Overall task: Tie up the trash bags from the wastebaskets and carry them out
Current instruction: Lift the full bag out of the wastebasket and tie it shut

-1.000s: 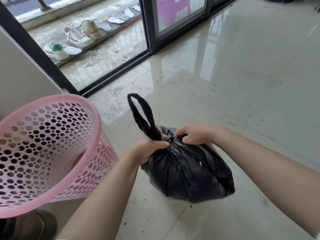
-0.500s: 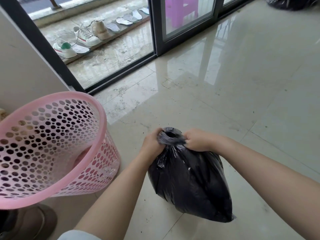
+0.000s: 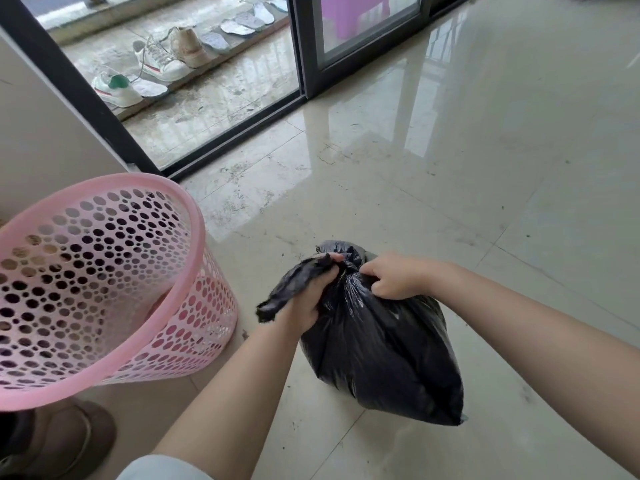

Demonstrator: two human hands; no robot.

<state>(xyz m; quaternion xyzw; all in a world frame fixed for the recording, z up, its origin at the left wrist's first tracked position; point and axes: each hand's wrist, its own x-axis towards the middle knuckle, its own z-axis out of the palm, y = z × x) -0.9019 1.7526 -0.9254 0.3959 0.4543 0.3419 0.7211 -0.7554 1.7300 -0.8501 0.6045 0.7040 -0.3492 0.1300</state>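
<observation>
Your left hand (image 3: 306,299) is clenched around a twisted strip of the black trash bag (image 3: 381,351), thumb side up, and the loose end of that strip sticks out past your wrist toward the lower left. Your right hand (image 3: 393,277) is clenched too, its grip pinching the bag's plastic just right of the gathered neck. Both hands meet at the top of the bag, almost touching, with the bunched knot area between them. The bag is full and bulging, and its bottom looks to rest on the glossy tiled floor (image 3: 485,188), though contact is hard to confirm.

The pink perforated wastebasket (image 3: 104,282) stands just to the left of the bag, close to your left forearm but not touching the bag. No liner shows inside it. At the bottom left corner, under the basket rim, sits a brown shoe (image 3: 69,441).

Beyond you is a dark-framed sliding door (image 3: 308,57), open on the left. Outside, sneakers (image 3: 156,60) and loose insoles (image 3: 242,22) lie in a row along a ledge.
</observation>
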